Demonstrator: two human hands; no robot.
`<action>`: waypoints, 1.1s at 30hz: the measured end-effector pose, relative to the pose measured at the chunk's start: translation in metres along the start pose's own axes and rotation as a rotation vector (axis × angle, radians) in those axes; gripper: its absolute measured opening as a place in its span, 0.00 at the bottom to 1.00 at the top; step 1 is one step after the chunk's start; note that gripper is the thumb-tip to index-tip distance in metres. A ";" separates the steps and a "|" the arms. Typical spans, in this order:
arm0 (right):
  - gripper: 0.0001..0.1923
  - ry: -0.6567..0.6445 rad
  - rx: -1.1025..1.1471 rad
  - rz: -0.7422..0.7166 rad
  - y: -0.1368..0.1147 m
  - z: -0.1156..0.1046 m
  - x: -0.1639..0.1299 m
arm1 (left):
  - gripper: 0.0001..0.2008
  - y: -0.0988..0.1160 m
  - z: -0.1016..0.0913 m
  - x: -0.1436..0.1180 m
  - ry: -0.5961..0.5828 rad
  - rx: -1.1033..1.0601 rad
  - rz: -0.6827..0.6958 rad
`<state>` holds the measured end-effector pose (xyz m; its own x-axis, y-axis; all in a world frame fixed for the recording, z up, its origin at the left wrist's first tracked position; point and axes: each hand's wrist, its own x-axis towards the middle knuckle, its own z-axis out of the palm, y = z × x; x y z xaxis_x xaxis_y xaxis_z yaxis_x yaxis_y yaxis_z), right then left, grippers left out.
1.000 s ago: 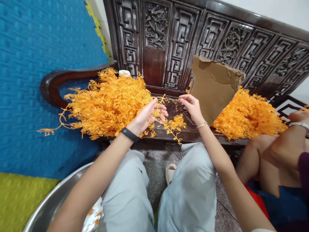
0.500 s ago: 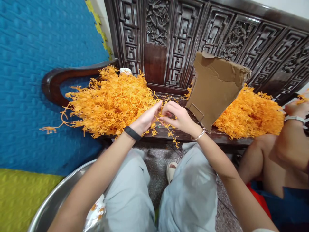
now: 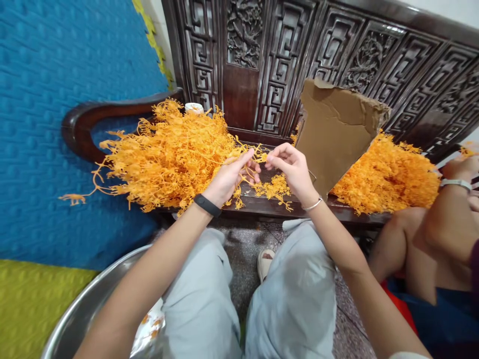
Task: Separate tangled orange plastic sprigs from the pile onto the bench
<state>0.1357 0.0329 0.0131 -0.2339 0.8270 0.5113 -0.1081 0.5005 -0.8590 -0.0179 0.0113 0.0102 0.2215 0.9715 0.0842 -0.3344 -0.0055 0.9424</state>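
Both hands above the front edge of the carved wooden bench (image 3: pixel 262 205): left hand (image 3: pixel 228 178) and right hand (image 3: pixel 294 169) each pinch grip an orange sprig (image 3: pixel 258 157) strung between them. Big orange pile (image 3: pixel 168 154) at bench's left end, cardboard sheet (image 3: pixel 337 132) just right of the hands.

The one head-worn view looks forward and steeply down from close above the knees (image 3: pixel 258 299) at frame bottom, facing the carved bench (image 3: pixel 262 204) across the middle and upper frame, with a blue mat (image 3: pixel 56 99) filling the left.
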 end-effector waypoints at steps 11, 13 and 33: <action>0.08 0.049 0.078 0.164 -0.004 -0.004 0.002 | 0.12 -0.009 -0.001 -0.001 0.075 0.104 0.168; 0.06 0.002 0.040 0.182 -0.002 -0.005 0.003 | 0.12 -0.009 -0.001 -0.001 0.119 0.114 0.187; 0.10 -0.130 -0.210 -0.060 -0.006 0.004 -0.007 | 0.08 0.000 0.002 -0.009 0.176 -0.142 0.041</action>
<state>0.1336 0.0229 0.0148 -0.3573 0.7611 0.5414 0.0742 0.6009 -0.7959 -0.0177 0.0024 0.0105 0.0457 0.9976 0.0519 -0.4679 -0.0246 0.8834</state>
